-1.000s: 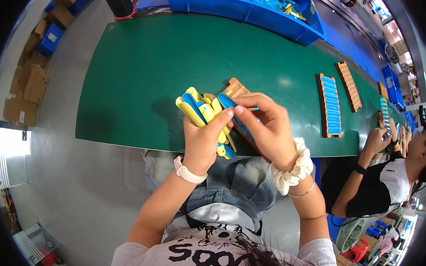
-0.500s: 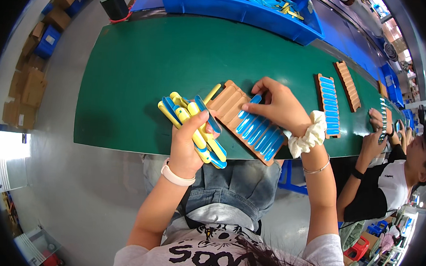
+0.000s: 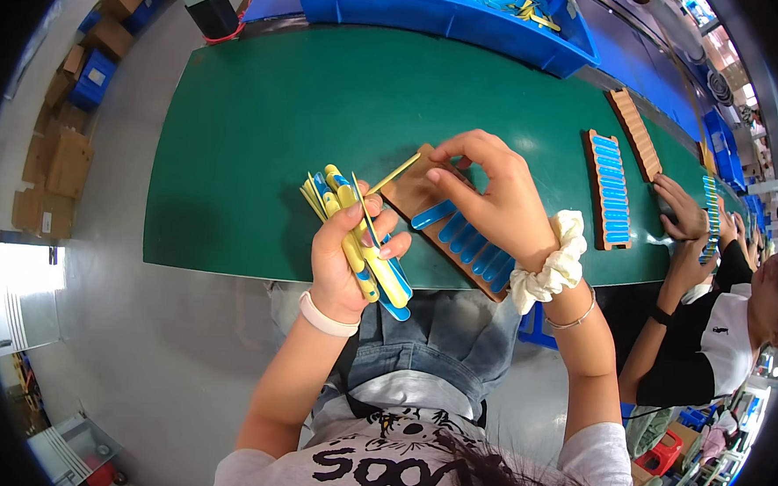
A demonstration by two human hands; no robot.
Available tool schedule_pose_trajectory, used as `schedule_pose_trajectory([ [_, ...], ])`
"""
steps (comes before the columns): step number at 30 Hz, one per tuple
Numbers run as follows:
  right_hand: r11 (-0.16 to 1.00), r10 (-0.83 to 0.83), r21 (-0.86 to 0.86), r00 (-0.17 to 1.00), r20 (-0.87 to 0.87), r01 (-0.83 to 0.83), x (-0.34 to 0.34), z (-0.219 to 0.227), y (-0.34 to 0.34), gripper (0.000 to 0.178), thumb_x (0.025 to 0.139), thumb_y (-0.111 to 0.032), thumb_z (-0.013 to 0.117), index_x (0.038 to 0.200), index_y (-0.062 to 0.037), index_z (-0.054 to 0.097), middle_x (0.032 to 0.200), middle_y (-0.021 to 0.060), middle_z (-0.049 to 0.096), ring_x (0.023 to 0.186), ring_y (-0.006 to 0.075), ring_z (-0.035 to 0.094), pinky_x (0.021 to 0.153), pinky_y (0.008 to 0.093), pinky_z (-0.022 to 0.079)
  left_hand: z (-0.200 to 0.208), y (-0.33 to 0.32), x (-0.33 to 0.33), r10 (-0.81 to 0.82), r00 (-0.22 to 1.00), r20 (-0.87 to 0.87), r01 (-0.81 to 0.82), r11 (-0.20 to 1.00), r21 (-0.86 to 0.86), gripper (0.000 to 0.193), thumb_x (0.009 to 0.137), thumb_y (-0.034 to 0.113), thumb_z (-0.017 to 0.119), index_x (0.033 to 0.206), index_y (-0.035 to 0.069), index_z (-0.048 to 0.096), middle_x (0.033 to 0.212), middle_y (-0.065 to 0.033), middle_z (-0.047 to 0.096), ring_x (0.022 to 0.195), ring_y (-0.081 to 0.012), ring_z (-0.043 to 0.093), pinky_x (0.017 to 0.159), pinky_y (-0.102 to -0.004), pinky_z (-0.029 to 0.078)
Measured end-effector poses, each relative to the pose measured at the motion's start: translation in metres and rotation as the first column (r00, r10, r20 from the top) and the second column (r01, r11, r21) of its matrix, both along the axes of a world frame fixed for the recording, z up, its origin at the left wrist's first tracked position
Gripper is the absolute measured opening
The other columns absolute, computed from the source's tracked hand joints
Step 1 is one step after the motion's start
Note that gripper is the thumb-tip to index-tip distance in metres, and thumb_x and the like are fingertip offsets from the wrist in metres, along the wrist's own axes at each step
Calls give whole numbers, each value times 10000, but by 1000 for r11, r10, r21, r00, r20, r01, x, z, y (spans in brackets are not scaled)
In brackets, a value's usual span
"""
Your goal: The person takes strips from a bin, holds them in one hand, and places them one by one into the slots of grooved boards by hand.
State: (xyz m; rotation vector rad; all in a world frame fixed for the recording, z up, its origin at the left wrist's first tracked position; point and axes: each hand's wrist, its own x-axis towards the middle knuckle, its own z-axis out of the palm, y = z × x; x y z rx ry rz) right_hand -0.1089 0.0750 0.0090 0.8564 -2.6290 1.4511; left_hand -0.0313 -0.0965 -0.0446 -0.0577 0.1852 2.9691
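My left hand (image 3: 350, 254), closed, grips a bundle of slim round-ended yellow and blue strips (image 3: 380, 273) that fan out past the fingers. One thin yellow strip (image 3: 394, 175) points from beside the bundle toward the tray's far end. Over the brown grooved tray (image 3: 414, 190) hovers my right hand (image 3: 489, 182), its thumb and forefinger apart with nothing seen between them. Several blue strips (image 3: 466, 244) lie side by side in the tray's nearer grooves. The last blue strip (image 3: 433, 214) sits at a different angle from its neighbours. My right hand hides part of the tray.
A blue bin (image 3: 445, 21) full of yellow and blue strips stands at the table's far edge. Rightward on the green table (image 3: 262, 148) lie a filled tray (image 3: 609, 188) and another brown tray (image 3: 634, 133). A co-worker's hands (image 3: 685, 214) handle a tray at the right.
My right hand has shifted left and away from the blue strips toward the tray's far end. The bundle in my left hand has turned slightly. A co-worker's hand has reached the far brown tray.
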Motion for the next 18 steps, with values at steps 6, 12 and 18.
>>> schedule_pose_trajectory([
  [6,985,-21,171,992,122,0,8,-4,21,320,784,-139,687,1058,-7,588,995,149,574,894,276,578,800,353,478,0,-2,2,8,1000,0,-8,1000,22,190,847,93,585,1010,113,491,810,9,585,607,-88,476,529,-270,376],
  [12,967,-74,254,961,268,4,-10,0,35,388,771,-162,712,1096,-1,571,1013,133,594,904,238,583,807,339,485,-3,-1,0,-19,1000,-24,19,1000,-1,190,846,97,584,1009,114,488,811,9,573,605,-92,474,528,-272,376],
  [18,948,49,297,973,225,-116,-10,1,23,394,763,-173,710,1096,-17,570,1042,144,599,954,270,585,841,360,468,0,-1,1,-20,1000,4,20,999,-27,192,847,104,586,1008,114,483,800,10,557,606,-94,475,526,-274,377],
])
